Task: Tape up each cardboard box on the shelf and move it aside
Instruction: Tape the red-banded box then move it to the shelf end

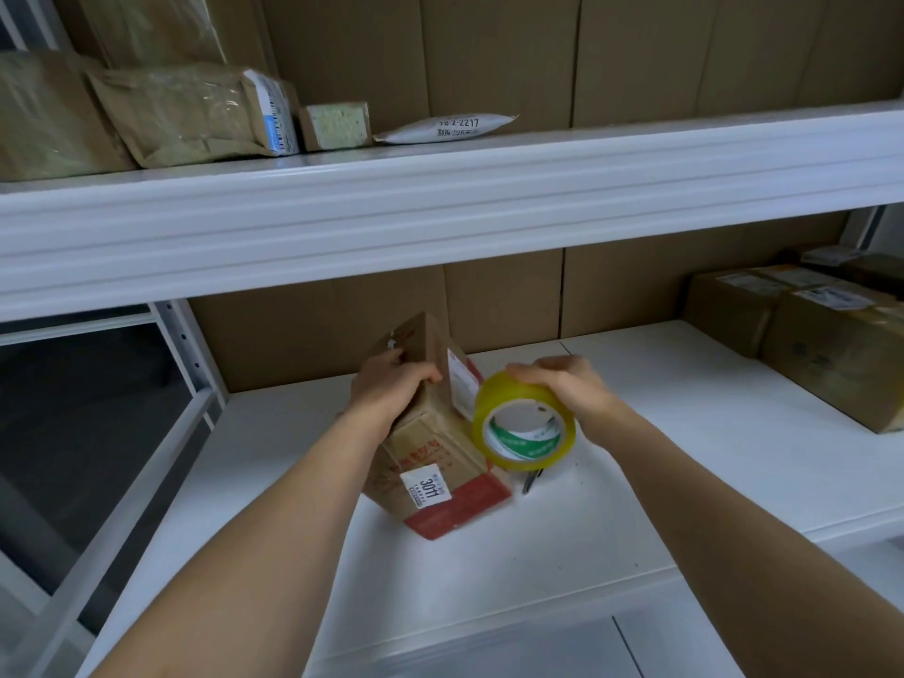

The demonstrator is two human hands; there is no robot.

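Single head view: forward-down, close over white shelf [636, 433], upper shelf level near top.

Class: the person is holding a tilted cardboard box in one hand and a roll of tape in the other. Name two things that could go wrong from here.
1. The brown cardboard box with red panels stands tilted on one corner on the white lower shelf, steadied only by the left hand; it might slip or topple while tape is pulled.

2. The right hand holds the yellow-tinted roll of clear tape right above a small dark object on the shelf, which could get knocked off.
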